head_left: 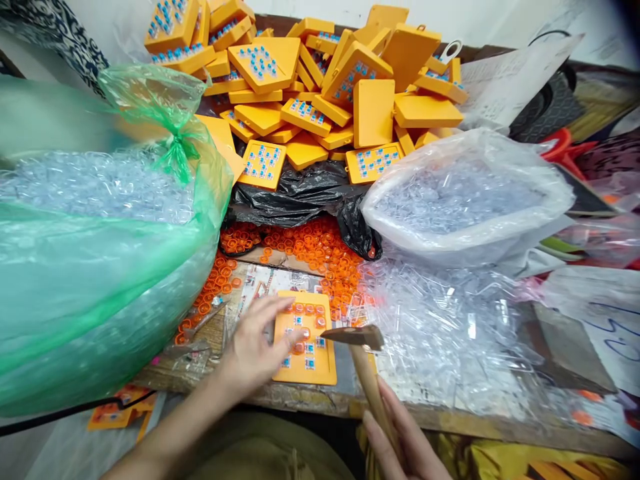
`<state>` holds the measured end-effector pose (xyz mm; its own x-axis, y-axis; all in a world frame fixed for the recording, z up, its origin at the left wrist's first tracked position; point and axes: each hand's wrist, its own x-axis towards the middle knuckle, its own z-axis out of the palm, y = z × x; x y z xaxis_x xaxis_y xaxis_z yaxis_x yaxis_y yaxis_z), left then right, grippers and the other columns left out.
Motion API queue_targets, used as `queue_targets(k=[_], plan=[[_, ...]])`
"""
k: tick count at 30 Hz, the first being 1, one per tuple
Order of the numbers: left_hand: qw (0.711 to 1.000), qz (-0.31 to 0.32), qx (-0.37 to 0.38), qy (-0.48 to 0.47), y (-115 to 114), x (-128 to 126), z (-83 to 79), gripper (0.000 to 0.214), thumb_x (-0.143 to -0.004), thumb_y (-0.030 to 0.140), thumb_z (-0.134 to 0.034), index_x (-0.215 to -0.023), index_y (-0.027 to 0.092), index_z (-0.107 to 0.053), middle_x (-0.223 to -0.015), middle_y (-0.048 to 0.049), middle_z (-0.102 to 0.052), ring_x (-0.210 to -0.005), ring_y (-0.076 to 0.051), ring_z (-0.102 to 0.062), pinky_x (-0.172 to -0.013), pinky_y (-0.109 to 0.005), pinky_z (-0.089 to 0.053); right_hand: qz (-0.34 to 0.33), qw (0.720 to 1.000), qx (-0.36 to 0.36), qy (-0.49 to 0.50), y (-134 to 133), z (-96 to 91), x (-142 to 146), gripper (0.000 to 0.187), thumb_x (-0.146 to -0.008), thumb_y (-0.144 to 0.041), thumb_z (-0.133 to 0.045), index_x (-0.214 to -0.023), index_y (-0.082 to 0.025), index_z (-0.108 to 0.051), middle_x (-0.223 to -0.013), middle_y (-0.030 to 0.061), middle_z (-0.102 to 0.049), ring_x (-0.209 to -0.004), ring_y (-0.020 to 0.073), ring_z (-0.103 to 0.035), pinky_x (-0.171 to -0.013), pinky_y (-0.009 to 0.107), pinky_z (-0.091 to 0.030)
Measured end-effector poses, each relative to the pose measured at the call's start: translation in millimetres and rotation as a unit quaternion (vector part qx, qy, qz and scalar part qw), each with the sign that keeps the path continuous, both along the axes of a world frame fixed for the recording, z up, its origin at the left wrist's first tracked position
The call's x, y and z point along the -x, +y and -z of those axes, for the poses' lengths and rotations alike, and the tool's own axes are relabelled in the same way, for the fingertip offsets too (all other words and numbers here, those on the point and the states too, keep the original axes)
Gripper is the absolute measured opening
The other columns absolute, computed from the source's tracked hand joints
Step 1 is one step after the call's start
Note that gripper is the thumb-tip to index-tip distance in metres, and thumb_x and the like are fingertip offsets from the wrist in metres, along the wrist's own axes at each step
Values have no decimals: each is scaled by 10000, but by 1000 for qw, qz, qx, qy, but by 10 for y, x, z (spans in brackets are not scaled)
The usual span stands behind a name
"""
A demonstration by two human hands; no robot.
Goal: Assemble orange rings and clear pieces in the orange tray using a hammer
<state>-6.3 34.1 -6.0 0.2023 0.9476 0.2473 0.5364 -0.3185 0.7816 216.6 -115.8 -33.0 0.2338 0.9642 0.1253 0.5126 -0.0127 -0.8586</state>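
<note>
An orange plate [320,375] lies flat on the workbench, carrying blue-and-clear switches and several round orange caps. Over its left side rests my left hand [253,347], thumb and fingers apart. The thumb tip is beside an orange cap [299,348] near the plate's middle; whether it presses on it I cannot tell. My right hand [400,443] is wrapped round the wooden handle of a hammer [369,373] in front of the bench edge. The hammer's metal head is above the right side of the plate, its narrow end pointing left.
Loose orange caps [313,243] are heaped behind the plate. A green bag [150,267] of clear parts stands left, a white bag [450,230] of clear parts back right. Clear plastic pieces [440,327] cover the right side. Many orange plates [373,113] are piled at the back.
</note>
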Motion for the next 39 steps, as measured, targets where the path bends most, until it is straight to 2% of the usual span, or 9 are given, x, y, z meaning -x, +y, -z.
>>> queue_targets(k=[3,7,12,16,20,26,30,35,39], plan=[[993,-81,-47,76,531,79,-23,227,-847,215,-555,-988,109,-698,-1099,-157,-665,-1082,-277,-590,-975,-441,-473,60,995,46,64,50,58,-38,460,-854,-270,-652,-1307,-228,-588,-1315,37,-592,-1177,221,-571,-963,271,-440],[993,-56,-21,100,921,110,-56,184,-754,80,-559,-859,133,-701,-889,-112,-702,-921,-269,-639,-887,-452,-508,88,987,65,119,96,94,-43,459,-830,-296,-683,-1279,-232,-613,-1331,30,-579,-1210,232,-542,-991,302,-421],[995,14,33,92,523,222,-83,195,-789,163,-603,-975,189,-657,-737,4,-693,-628,-154,-639,-631,-279,-541,98,985,59,131,43,130,-56,450,-834,-284,-681,-1279,-260,-612,-1331,11,-582,-1216,209,-539,-998,269,-412],[994,9,4,106,240,332,91,169,-851,210,-535,-877,178,-699,-834,-52,-676,-764,-187,-654,-706,-309,-549,78,987,66,124,48,127,-23,443,-847,-284,-667,-1285,-268,-606,-1323,10,-587,-1196,212,-559,-1000,279,-414],[992,-11,-61,105,187,353,239,251,-879,211,-476,-939,144,-711,-890,-85,-613,-830,-201,-639,-748,-327,-557,49,993,41,97,42,109,32,416,-854,-256,-654,-1268,-281,-622,-1305,3,-598,-1159,207,-590,-980,259,-432],[994,-55,-62,78,132,380,243,231,-858,186,-511,-1023,154,-669,-1027,-101,-607,-917,-210,-639,-815,-344,-555,38,996,25,80,-32,72,53,397,-859,-229,-641,-1254,-269,-635,-1279,2,-615,-1147,209,-598,-961,251,-448],[995,-50,-57,66,148,367,243,207,-864,178,-492,-852,178,-699,-881,-81,-683,-867,-217,-645,-816,-379,-549,32,996,23,84,-34,81,54,432,-855,-226,-646,-1278,-308,-609,-1305,-22,-596,-1154,182,-593,-978,229,-420],[998,-21,-24,58,134,327,228,181,-815,176,-590,-969,172,-685,-748,-16,-703,-634,-144,-654,-616,-266,-569,35,995,29,88,-37,77,72,442,-854,-239,-650,-1287,-310,-599,-1301,-11,-599,-1153,187,-594,-983,242,-420],[996,-36,-48,66,75,318,280,151,-801,214,-619,-906,158,-712,-962,-95,-684,-883,-221,-658,-805,-378,-564,26,996,27,83,-41,37,81,437,-846,-231,-659,-1271,-321,-612,-1282,-17,-613,-1138,194,-603,-970,234,-434]])
